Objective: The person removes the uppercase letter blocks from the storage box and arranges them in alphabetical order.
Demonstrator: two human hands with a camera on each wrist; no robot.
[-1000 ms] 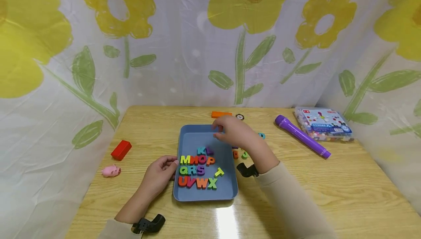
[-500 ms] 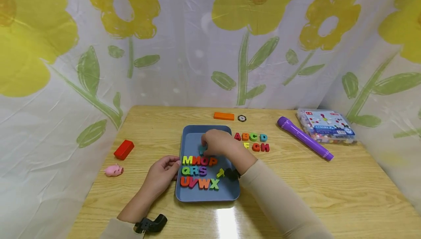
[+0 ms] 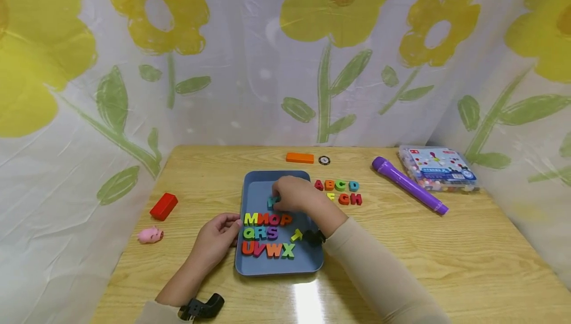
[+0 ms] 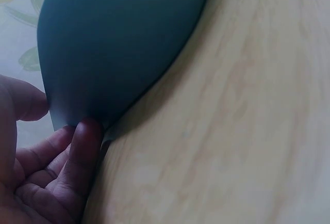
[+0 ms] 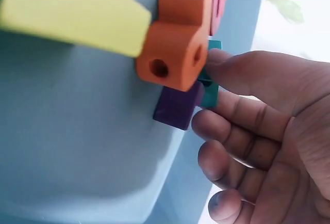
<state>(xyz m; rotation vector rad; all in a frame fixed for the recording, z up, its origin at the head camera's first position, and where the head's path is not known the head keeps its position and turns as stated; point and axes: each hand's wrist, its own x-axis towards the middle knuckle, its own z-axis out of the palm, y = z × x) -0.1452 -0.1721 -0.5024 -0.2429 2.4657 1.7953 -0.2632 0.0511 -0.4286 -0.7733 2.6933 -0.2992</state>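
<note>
A blue tray [image 3: 258,185] lies mid-table with rows of coloured letters [image 3: 266,235]. My right hand [image 3: 279,201] reaches over the tray's middle and pinches a teal letter [image 3: 270,201] just above the M-N-O-P row. The right wrist view shows that teal letter [image 5: 211,91] between thumb and fingers [image 5: 234,118], beside a purple letter [image 5: 178,106] and the orange P [image 5: 175,41]. My left hand [image 3: 229,226] grips the tray's left edge. In the left wrist view its fingers [image 4: 82,152] lie against the tray's rim [image 4: 118,43]. Letters A-D and F-H [image 3: 339,191] sit on the table right of the tray.
A red block [image 3: 163,206] and pink pig [image 3: 149,235] lie at the left. An orange block [image 3: 300,157] and a small round disc [image 3: 324,160] sit behind the tray. A purple torch [image 3: 408,184] and a clear bead box [image 3: 439,168] are at the right. Flowered curtain surrounds the table.
My right hand came from the tray's far right corner down and left onto the teal letter, uncovering the letters on the table. The left hand stayed on the tray.
</note>
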